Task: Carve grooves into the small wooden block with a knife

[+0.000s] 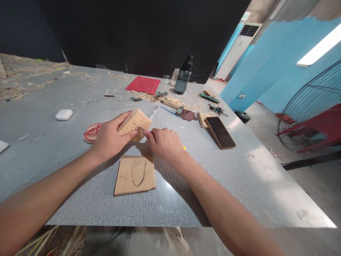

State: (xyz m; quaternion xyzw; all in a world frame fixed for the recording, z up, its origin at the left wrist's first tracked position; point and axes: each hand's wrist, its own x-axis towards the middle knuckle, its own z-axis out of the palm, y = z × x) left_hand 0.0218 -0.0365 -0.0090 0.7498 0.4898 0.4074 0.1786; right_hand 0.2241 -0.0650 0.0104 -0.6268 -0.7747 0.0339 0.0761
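Observation:
My left hand (108,139) is closed round a pale wooden block (134,122) with carved grooves, held tilted just above the grey table (239,174). My right hand (165,143) is closed in a pinch on a thin tool whose tip touches the block's lower right corner; a bit of yellow shows behind the hand. Below both hands a flat wooden board (135,175) with an incised outline lies on the table.
A phone (220,132) lies to the right on a wooden piece. A red round stamp (92,132), a white case (64,114), a red sheet (143,85), a dark bottle (183,75) and wood scraps with small tools (173,102) lie farther back. A fan (311,113) stands off the right edge.

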